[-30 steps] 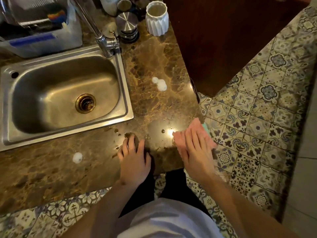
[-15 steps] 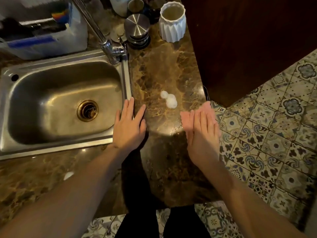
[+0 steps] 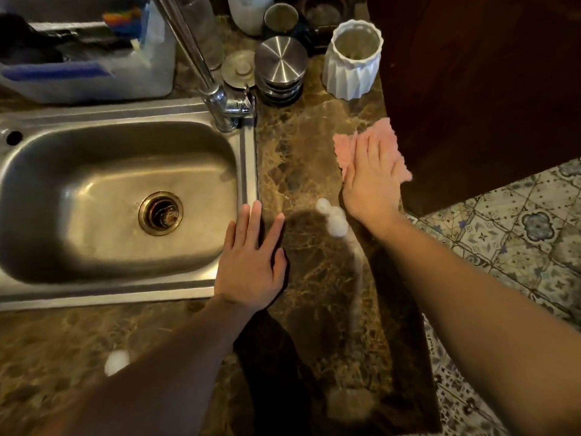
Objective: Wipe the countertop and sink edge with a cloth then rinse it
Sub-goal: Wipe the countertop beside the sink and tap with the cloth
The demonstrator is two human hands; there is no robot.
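Step in hand: wiping the desk. The right hand presses the pink cloth flat, fingers straight and together, at the desk's far right edge, about two o'clock from the sink. The left hand rests flat, fingers spread, on the sink's right rim. White foam blobs lie at seven o'clock from the cloth; judged next: sweep them up.

One head-worn wide-angle camera looks steeply down, close over a brown marble countertop, steel sink at nine o'clock.

Pink cloth flat on countertop
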